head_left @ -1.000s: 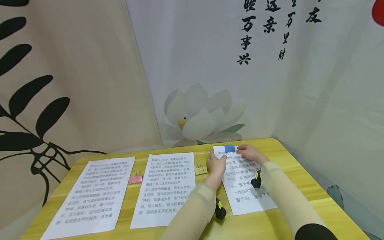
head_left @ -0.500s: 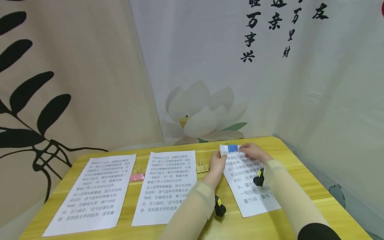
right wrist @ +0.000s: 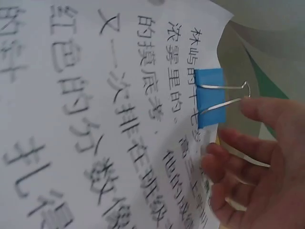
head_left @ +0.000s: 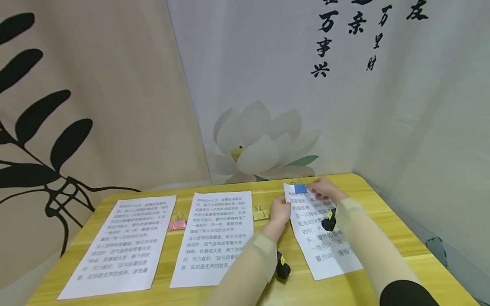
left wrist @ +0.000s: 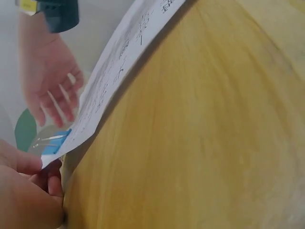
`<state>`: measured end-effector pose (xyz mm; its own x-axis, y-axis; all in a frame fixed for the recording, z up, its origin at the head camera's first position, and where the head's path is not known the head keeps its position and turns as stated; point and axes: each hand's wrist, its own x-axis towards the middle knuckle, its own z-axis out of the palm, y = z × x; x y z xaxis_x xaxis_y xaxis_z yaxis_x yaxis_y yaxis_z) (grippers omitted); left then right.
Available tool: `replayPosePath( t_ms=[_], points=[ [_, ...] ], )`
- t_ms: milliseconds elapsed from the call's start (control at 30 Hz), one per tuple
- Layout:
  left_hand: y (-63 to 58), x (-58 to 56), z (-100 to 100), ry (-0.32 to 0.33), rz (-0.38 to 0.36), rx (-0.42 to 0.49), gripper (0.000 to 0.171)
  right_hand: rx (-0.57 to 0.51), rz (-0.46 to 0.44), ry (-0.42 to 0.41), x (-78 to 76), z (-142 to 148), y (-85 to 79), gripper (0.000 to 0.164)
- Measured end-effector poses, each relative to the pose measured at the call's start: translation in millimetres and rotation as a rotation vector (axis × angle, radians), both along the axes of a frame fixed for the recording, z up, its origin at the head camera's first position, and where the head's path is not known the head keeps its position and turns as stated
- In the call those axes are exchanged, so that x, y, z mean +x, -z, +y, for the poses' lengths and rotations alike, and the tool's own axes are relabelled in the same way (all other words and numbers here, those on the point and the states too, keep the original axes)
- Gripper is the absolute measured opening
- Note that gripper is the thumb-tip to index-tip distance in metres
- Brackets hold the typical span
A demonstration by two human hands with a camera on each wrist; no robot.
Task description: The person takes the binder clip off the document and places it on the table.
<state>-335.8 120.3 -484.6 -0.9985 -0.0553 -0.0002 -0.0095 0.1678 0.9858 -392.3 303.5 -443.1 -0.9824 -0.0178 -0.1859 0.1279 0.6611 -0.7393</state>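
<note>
A blue binder clip [head_left: 300, 188] bites the top edge of the right-hand printed sheet [head_left: 333, 259]. In the left wrist view my left hand [left wrist: 21, 186] pinches that sheet's upper left corner between thumb and fingers, lifting it off the table. My right hand [head_left: 327, 189] is just right of the clip. Seen from the right wrist, the thumb tip lies beside the end of the clip's wire handles [right wrist: 224, 87]; whether they touch I cannot tell. The other right fingers are loosely bent over the sheet's edge, holding nothing visible.
On the yellow wood-grain table [head_left: 298, 293] lie two more printed sheets, one at left [head_left: 118, 250] and one in the middle [head_left: 216, 238]. A pink binder clip [head_left: 177, 225] and a yellow binder clip [head_left: 261, 215] lie beside them. A printed curtain [head_left: 260, 85] hangs behind.
The clipped sheet has shifted a little to the right, with both hands. My left hand has gone from spread thumb and fingers to pinching the sheet. The head view has drifted slightly.
</note>
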Motion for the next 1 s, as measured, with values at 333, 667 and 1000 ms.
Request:
replayPosePath(
  t_ms=[333,667,1000],
  points=[
    [6.7,7.2,0,-0.034,-0.019,0.008,0.033,-0.036,0.11,-0.066,-6.2,-18,-5.6,0.045],
    [1.4,1.9,-4,-0.046,0.01,-0.058,0.033,-0.006,0.133,-0.097,-13.5,-21,-5.9,0.042],
    [3.3,1.7,-3,-0.054,0.002,-0.017,0.034,-0.024,0.176,-0.109,-16.4,-29,-4.5,0.048]
  ],
)
